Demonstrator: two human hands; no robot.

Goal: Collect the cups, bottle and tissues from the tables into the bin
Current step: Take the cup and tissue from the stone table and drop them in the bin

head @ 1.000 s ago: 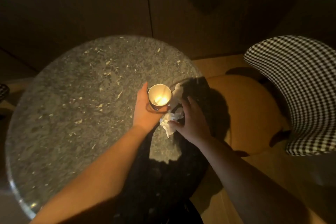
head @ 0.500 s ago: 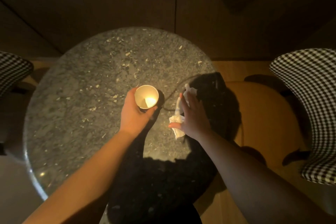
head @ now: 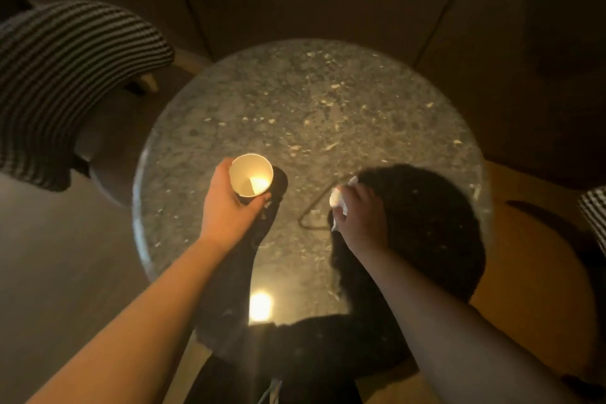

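Since a moment ago the tissue (head: 339,199) has left the table (head: 328,102), bunched in the right hand (head: 362,218) grip; left of it, the left hand (head: 226,207) keeps clasping the cup (head: 251,179) (apparently empty); both look ready for the bin, which is unseen.

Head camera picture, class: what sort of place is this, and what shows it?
Probably a café or lounge seating area: a small round stone table, patterned upholstered chairs beside it, and a paper cup and tissue being cleared by hand.
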